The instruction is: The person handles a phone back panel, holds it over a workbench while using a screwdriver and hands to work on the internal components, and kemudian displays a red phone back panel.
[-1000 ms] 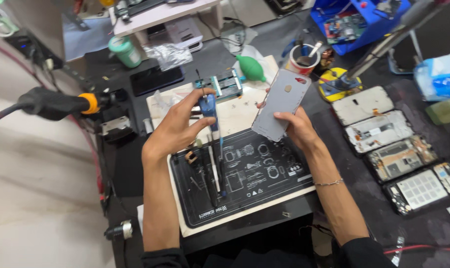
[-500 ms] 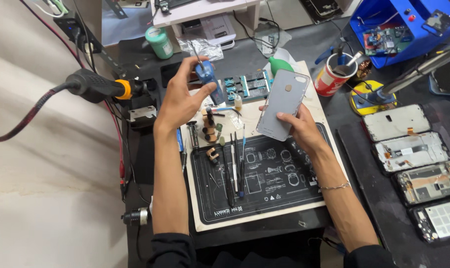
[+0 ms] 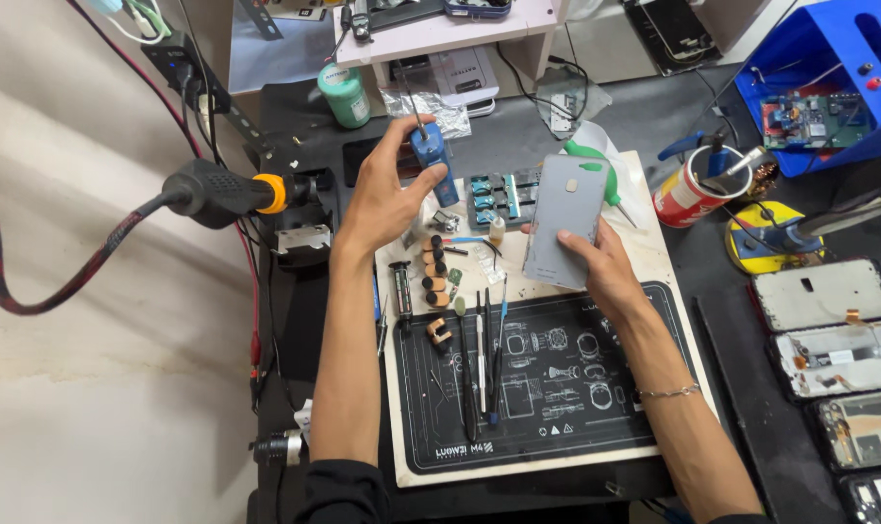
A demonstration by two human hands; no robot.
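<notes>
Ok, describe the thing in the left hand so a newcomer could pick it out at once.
Start at the black work mat in the middle of the bench and go up past its top left corner, where the left hand is raised. It pinches a small blue tool with a thin metal tip pointing up. The grey phone in the right hand is flat and far bigger.

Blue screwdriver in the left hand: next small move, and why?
Probably bring the blue screwdriver across and tip-down to the grey phone. The left hand holds it raised with its tip pointing up and away, apart from the phone, which the right hand holds tilted, back showing, above the black work mat.
</notes>
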